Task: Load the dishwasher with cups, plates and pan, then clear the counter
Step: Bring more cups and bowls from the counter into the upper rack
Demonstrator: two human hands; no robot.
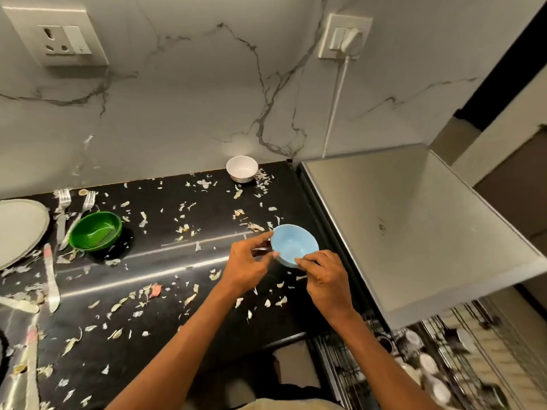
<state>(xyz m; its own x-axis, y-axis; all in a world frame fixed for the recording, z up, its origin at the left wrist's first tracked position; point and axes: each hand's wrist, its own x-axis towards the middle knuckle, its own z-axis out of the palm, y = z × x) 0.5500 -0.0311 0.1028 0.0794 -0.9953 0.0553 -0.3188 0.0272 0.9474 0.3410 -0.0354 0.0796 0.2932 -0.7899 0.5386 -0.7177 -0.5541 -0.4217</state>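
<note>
Holding a light blue bowl (294, 245) between them, both hands work near the right edge of the black desk (165, 261), right of the frame's centre. The left hand (247, 266) touches the bowl's left rim with index finger and thumb, a loose pinching grip; the right hand (327, 279) pinches the near rim with its fingertips. A white bowl (242, 168) stands by the marble wall at upper centre, a green bowl (95, 231) at left beside two forks (63, 213) and a grey plate (20, 229). Pale scraps (189, 298) litter the desk. Lower right, a dishwasher rack (429, 368) shows some crockery, blurred
</note>
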